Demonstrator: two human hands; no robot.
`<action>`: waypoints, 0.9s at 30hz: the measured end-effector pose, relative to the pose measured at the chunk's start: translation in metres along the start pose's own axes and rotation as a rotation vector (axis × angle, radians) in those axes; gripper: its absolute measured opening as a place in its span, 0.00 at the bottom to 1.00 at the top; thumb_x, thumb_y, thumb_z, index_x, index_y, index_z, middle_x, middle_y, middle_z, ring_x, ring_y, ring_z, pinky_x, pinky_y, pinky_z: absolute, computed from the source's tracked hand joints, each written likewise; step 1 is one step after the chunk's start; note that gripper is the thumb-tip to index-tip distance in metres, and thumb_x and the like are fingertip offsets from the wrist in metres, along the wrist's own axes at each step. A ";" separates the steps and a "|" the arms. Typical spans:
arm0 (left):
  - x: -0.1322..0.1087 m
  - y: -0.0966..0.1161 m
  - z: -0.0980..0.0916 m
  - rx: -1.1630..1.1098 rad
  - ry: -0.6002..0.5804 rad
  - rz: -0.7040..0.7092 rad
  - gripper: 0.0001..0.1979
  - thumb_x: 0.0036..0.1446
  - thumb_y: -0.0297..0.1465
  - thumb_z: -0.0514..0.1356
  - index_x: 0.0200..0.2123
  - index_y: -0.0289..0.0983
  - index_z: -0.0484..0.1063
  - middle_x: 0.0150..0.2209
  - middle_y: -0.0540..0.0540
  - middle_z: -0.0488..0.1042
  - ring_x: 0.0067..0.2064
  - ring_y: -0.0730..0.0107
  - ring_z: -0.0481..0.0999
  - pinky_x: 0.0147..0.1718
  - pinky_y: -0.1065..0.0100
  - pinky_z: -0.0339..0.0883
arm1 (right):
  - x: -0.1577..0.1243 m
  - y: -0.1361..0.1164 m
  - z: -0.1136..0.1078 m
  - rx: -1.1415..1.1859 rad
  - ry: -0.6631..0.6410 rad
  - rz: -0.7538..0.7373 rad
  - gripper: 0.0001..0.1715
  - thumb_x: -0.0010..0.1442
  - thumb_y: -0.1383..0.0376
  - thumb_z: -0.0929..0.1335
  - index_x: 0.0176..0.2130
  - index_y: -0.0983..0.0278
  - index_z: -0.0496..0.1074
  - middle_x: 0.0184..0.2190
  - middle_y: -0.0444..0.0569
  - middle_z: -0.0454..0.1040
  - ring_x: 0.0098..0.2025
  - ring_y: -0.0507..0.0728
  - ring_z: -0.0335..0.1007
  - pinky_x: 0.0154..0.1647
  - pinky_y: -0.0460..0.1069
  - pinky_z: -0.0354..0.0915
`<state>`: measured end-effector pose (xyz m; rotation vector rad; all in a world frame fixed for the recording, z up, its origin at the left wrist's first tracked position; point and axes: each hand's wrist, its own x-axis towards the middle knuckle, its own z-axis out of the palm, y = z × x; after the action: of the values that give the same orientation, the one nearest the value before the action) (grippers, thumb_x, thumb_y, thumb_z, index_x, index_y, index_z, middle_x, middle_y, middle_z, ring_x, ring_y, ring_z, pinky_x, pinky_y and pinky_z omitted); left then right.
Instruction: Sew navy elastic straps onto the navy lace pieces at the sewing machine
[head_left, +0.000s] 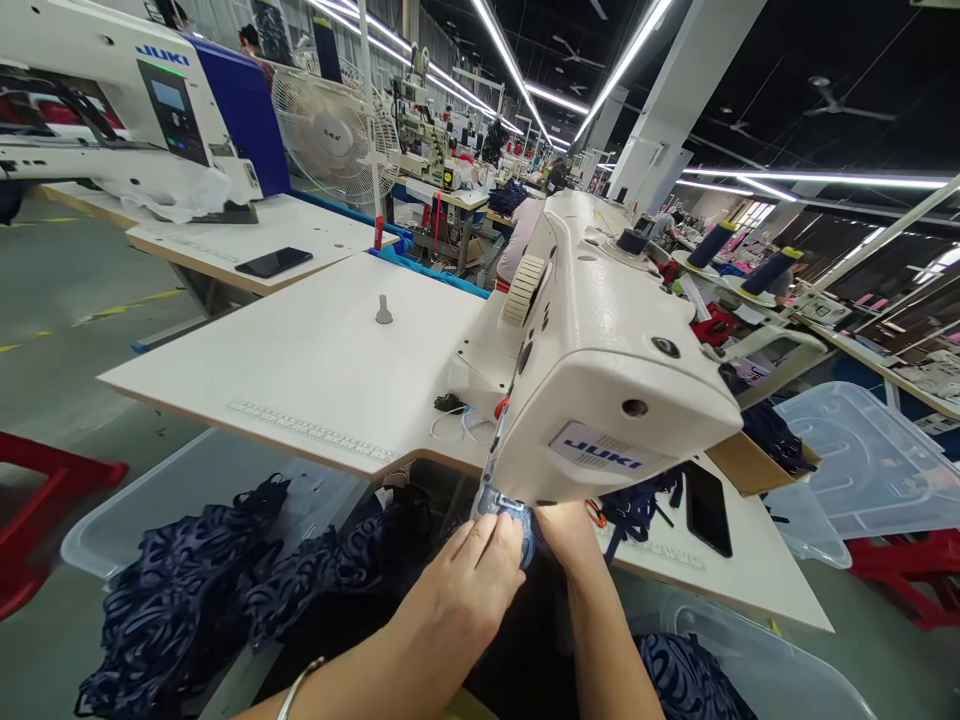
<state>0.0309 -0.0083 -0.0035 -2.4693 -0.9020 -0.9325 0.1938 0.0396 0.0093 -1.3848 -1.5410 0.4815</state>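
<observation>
A white JUKI sewing machine (626, 390) stands straight in front of me, its head tilted in view. Below its needle end, my left hand (472, 575) has its fingers pressed on a bunched piece of blue fabric (529, 540). On the other side of that piece is my right hand (561, 522), partly behind the machine head, which hides its fingers. The needle area itself is mostly covered by the fabric and my left fingers. Navy straps (634, 515) lie on the table to the right of the machine head.
Dark patterned garments (187, 585) fill a clear bin at lower left; more (694, 675) lie in one at lower right. A black phone (707, 508) rests on the right tabletop, another (274, 262) on the left table. A grey peg (383, 310) stands on the white tabletop (315, 350).
</observation>
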 end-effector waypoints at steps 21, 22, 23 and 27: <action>0.010 0.001 -0.004 -0.054 -0.041 -0.044 0.16 0.66 0.27 0.47 0.50 0.29 0.70 0.46 0.43 0.77 0.46 0.62 0.74 0.46 0.63 0.63 | 0.004 -0.005 0.003 -0.043 0.061 -0.012 0.21 0.53 0.60 0.64 0.45 0.63 0.75 0.44 0.55 0.78 0.55 0.64 0.67 0.59 0.60 0.60; 0.009 0.001 -0.003 -0.051 -0.040 -0.043 0.16 0.66 0.27 0.47 0.49 0.29 0.70 0.46 0.43 0.77 0.46 0.62 0.74 0.46 0.63 0.63 | 0.004 -0.004 0.003 -0.048 0.061 -0.010 0.21 0.53 0.60 0.65 0.46 0.63 0.75 0.44 0.55 0.78 0.55 0.64 0.67 0.59 0.60 0.59; 0.009 0.001 -0.003 -0.049 -0.040 -0.038 0.16 0.66 0.27 0.48 0.49 0.29 0.71 0.46 0.43 0.77 0.46 0.62 0.74 0.47 0.63 0.62 | 0.004 -0.003 0.003 -0.050 0.060 -0.009 0.22 0.53 0.60 0.65 0.46 0.63 0.75 0.44 0.55 0.78 0.55 0.64 0.67 0.59 0.60 0.59; 0.010 0.000 -0.003 -0.045 -0.031 -0.025 0.15 0.66 0.27 0.48 0.49 0.29 0.71 0.46 0.43 0.77 0.46 0.63 0.74 0.47 0.63 0.62 | 0.003 0.000 0.004 -0.046 0.054 0.002 0.22 0.52 0.59 0.66 0.46 0.63 0.74 0.44 0.54 0.78 0.54 0.64 0.67 0.58 0.61 0.60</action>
<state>0.0353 -0.0058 0.0051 -2.5225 -0.9337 -0.9354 0.1912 0.0437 0.0090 -1.4234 -1.5153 0.4096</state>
